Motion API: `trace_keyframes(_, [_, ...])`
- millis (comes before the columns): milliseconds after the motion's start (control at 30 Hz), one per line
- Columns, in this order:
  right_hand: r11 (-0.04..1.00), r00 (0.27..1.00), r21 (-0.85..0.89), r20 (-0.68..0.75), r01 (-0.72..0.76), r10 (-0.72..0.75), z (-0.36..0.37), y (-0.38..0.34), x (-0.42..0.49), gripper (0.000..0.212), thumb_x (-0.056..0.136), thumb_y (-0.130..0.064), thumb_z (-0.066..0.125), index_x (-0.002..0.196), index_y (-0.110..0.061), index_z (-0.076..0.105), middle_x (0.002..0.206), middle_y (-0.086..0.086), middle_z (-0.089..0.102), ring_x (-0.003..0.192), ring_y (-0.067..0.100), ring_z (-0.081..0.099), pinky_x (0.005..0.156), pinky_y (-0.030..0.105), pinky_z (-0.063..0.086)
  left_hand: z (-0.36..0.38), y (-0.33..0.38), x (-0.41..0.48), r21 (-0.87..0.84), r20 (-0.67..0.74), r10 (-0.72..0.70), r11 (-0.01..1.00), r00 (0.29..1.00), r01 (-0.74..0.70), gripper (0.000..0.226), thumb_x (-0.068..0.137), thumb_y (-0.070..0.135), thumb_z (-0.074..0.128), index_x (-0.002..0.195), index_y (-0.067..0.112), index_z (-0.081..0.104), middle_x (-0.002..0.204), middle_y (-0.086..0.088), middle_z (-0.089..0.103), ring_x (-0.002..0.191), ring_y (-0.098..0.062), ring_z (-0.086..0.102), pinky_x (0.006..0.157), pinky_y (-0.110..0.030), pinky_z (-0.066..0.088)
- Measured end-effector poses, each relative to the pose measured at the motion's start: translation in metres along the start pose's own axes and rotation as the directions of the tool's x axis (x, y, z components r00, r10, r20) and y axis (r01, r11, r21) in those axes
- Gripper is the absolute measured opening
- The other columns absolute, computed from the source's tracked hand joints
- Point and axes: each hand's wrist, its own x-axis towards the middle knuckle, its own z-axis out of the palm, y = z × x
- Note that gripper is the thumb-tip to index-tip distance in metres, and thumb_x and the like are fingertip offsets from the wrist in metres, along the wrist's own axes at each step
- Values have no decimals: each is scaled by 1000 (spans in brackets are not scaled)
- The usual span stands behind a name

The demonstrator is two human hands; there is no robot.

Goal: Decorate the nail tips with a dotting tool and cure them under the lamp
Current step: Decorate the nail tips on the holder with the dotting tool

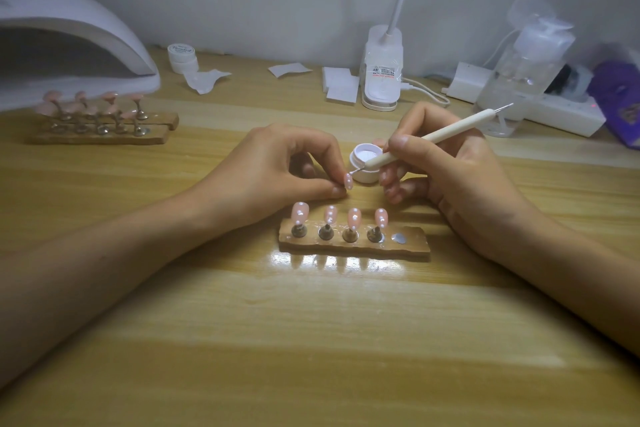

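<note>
At the middle of the bench (311, 340), the left hand (277, 166) pinches one pink nail tip (347, 181) between thumb and forefinger, its face turned toward the right hand (450, 163). That hand grips the dotting tool (433, 137) like a pen, fingers curled round the shaft. The fine end meets the upper part of the held tip, which already shows white dots.

From here I judge the step to be placing one more dot. To do it well I would keep both wrists planted on the wood, touch the ball end down lightly and lift straight off, so the dot sits round and does not drag into its neighbours. I would match the spacing on the four dotted tips (354, 217) standing just in front on the wooden holder (412, 246). Its right-end seat (399, 238) is bare, and I take that to be where this one goes.

The open white gel pot (367, 163) sits just behind the tool's end, near enough for a reload. The curing lamp (86, 28) waits at the far left corner, with two more holders (104, 137) of plain pink tips in front of it.
</note>
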Motion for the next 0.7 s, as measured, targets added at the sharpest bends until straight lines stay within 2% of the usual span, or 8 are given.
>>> trace_keyframes(300, [999,1000,-46,10,-16,16,1,0,1,22,87,-15,62,66,-23,59,67,9,67,58,15,63,51,24,53,0,0,0,-3,-4,-3,1000,1000,3,16,76,12,82,74,24,72,61,21,63,61,5,56,61,-3,37])
trace_keyframes(533, [998,1000,-52,6,-19,19,1,1,0,24,93,-8,60,71,-17,57,64,7,66,58,16,62,52,23,53,0,0,0,-2,-5,-9,1000,1000,9,16,76,12,82,75,25,73,63,20,63,62,5,55,61,-4,38])
trace_keyframes(700, [999,1000,-44,4,-21,21,1,1,0,23,90,-12,64,69,-18,57,64,7,66,57,16,62,51,23,52,0,0,0,-3,-2,-10,1000,1000,10,15,76,14,81,74,26,73,64,19,64,62,4,55,62,-5,38])
